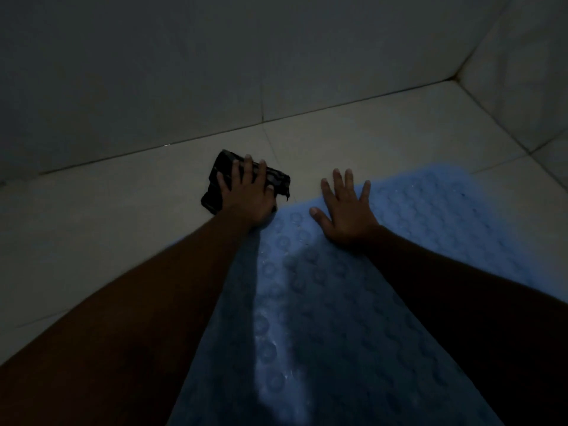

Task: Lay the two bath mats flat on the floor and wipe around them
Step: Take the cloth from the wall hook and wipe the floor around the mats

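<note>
A light blue bath mat with round suction bumps lies flat on the pale tiled floor, running from the bottom centre up to the right. My right hand presses flat on the mat's far left edge, fingers spread. Just left of that edge, my left hand presses a dark folded cloth onto the floor tiles with straight fingers. Only one mat is in view.
A tiled wall rises close behind the cloth, and a second wall meets it in the corner at the upper right. The room is dim. Bare floor tiles stretch to the left of the mat.
</note>
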